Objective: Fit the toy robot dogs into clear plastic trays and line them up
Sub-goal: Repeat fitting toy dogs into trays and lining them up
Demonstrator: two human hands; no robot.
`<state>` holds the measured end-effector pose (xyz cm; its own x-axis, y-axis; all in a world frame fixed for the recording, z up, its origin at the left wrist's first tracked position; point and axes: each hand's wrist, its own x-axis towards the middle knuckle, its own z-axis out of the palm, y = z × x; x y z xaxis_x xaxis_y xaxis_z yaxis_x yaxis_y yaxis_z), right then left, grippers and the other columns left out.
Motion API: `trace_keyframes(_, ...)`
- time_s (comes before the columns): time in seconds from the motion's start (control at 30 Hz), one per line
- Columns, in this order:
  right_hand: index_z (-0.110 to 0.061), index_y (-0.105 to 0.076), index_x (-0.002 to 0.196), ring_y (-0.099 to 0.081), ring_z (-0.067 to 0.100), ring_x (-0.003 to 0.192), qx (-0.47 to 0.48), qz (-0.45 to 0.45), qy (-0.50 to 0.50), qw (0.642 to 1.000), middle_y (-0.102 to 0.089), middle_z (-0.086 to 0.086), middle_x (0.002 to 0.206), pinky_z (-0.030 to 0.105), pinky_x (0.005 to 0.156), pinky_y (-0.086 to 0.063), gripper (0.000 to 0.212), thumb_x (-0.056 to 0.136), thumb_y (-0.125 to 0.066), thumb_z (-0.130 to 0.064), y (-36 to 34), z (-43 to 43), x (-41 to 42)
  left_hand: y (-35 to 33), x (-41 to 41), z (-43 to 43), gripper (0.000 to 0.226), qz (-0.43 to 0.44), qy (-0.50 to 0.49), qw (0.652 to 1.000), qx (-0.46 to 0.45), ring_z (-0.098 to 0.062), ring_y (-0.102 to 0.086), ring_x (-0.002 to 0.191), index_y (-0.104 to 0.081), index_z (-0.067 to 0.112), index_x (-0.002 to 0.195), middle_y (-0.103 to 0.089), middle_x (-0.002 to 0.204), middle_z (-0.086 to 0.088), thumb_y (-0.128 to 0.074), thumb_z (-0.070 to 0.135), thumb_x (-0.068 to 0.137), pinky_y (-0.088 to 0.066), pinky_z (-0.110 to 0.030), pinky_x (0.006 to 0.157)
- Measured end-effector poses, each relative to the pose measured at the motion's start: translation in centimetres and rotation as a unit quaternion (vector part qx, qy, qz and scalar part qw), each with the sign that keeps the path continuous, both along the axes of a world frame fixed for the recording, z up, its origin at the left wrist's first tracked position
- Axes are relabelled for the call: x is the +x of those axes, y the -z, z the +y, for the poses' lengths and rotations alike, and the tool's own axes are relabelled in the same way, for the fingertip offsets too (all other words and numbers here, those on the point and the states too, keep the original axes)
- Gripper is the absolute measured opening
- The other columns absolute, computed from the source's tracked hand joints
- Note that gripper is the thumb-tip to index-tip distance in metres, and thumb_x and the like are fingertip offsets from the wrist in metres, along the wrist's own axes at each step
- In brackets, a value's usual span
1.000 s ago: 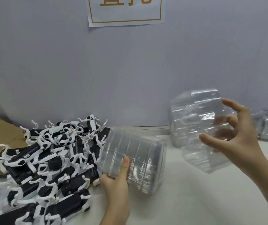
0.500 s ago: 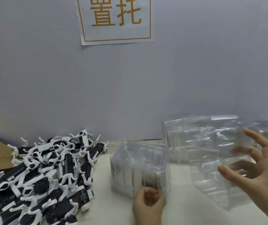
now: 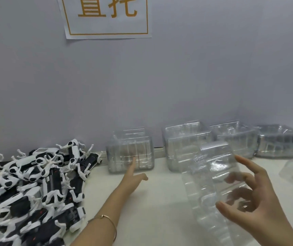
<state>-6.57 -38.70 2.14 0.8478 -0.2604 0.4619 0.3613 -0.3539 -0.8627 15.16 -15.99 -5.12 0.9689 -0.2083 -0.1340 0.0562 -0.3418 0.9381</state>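
The worktop (image 3: 159,206) spreads beneath my fingers. The heap of toy robot dogs (image 3: 35,185) lies left of my left hand (image 3: 135,177), whose straight forefinger touches a stack of clear trays (image 3: 130,150). My right hand (image 3: 259,210) clamps a loose clear plastic tray (image 3: 211,167), thumb front, fingers spread behind.

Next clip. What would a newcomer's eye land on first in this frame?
The tangled heap of black-and-white toy robot dogs piled at the left of the table stands out most. Next comes the clear tray held up by the right hand in the right foreground, while the left hand reaches a finger to the leftmost tray of a row along the wall. A paper sign with orange characters hangs above.
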Motion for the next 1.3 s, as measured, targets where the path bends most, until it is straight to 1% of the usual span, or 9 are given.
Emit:
trace_keyframes(0.1,-0.062,-0.045,0.120,-0.063,0.019,0.056,0.032,0.006,-0.003,0.999,-0.062,-0.008,0.095,0.019,0.048,-0.049,0.098,0.039,-0.087,-0.027,-0.1,1.5,0.5,-1.9,-2.4,0.6,0.048,-0.054,-0.011,0.998,-0.012,-0.010,-0.050,0.121,-0.052,0.025,0.137,-0.049,0.144,0.003,-0.061,0.010,0.092,-0.038,-0.022,0.093)
trace_keyframes(0.17,-0.066,-0.044,0.118,-0.063,0.018,0.057,0.054,0.005,-0.002,0.999,-0.061,-0.013,0.095,0.029,0.054,-0.056,0.097,0.039,-0.087,-0.032,-0.1,3.0,1.2,-3.6,-5.6,0.9,0.019,-0.096,-0.056,0.988,-0.104,-0.009,-0.062,0.094,-0.069,0.023,0.106,-0.069,0.112,0.003,-0.065,0.012,0.091,-0.047,-0.018,0.078)
trace_keyframes(0.23,-0.069,-0.043,0.115,-0.064,0.017,0.058,0.073,0.005,-0.013,0.997,-0.061,-0.016,0.094,0.041,0.058,-0.059,0.094,0.039,-0.087,-0.036,-0.3,4.9,1.8,-5.7,-9.5,1.4,0.004,-0.109,-0.056,0.970,-0.212,-0.014,-0.067,0.074,-0.075,0.017,0.085,-0.072,0.084,-0.002,-0.075,0.020,0.083,-0.051,-0.019,0.065)
trace_keyframes(0.33,-0.071,-0.045,0.113,-0.064,0.016,0.059,0.106,0.005,-0.053,0.993,-0.062,-0.017,0.094,0.035,0.050,-0.057,0.090,0.039,-0.086,-0.040,-0.9,8.0,2.2,-8.5,-14.6,2.6,0.033,-0.121,0.010,0.966,-0.230,-0.017,-0.069,0.066,-0.078,0.024,0.085,-0.073,0.080,-0.004,-0.077,0.047,0.060,-0.051,-0.023,0.057)
trace_keyframes(0.43,-0.069,-0.047,0.116,-0.063,0.019,0.061,0.122,0.015,-0.112,0.986,-0.063,-0.014,0.095,0.031,0.048,-0.055,0.088,0.044,-0.086,-0.037,-1.7,10.3,1.8,-10.4,-17.2,3.8,0.041,-0.131,0.003,0.965,-0.226,-0.022,-0.068,0.059,-0.078,0.027,0.088,-0.073,0.078,-0.007,-0.080,0.046,0.051,-0.050,-0.025,0.051)
trace_keyframes(0.57,-0.068,-0.048,0.119,-0.064,0.022,0.065,0.127,0.022,-0.151,0.980,-0.063,-0.013,0.096,0.031,0.049,-0.054,0.083,0.051,-0.084,-0.035,-2.8,11.8,1.1,-11.8,-18.4,5.3,0.025,-0.128,-0.002,0.957,-0.261,-0.023,-0.064,0.048,-0.079,0.017,0.083,-0.072,0.072,-0.016,-0.081,0.020,0.058,-0.048,-0.025,0.042)
trace_keyframes(0.73,-0.058,-0.057,0.118,-0.064,0.024,0.060,0.177,0.027,-0.176,0.968,-0.067,-0.002,0.093,0.034,0.044,-0.052,0.076,0.053,-0.082,-0.026,-3.5,11.8,0.7,-12.5,-19.2,6.0,0.023,-0.090,0.010,0.952,-0.294,-0.022,-0.063,0.044,-0.079,0.009,0.077,-0.071,0.071,-0.018,-0.090,0.008,0.057,-0.047,-0.023,0.040)
trace_keyframes(0.9,-0.054,-0.061,0.115,-0.065,0.024,0.059,0.185,0.010,-0.165,0.969,-0.070,0.000,0.094,0.034,0.043,-0.052,0.070,0.053,-0.081,-0.029,-3.3,11.9,0.9,-12.5,-19.8,5.5,0.018,-0.154,-0.054,0.944,-0.286,-0.019,-0.060,0.042,-0.079,0.014,0.072,-0.069,0.063,-0.014,-0.074,0.020,0.056,-0.048,-0.022,0.040)
trace_keyframes(1.3,-0.046,-0.062,0.117,-0.067,0.024,0.060,0.190,0.001,-0.121,0.974,-0.072,-0.003,0.099,0.031,0.043,-0.053,0.069,0.052,-0.080,-0.032,-2.4,12.3,1.1,-10.9,-19.8,5.2,0.018,-0.174,-0.123,0.939,-0.269,-0.016,-0.061,0.043,-0.079,0.022,0.071,-0.071,0.063,-0.013,-0.076,0.026,0.053,-0.049,-0.021,0.043)
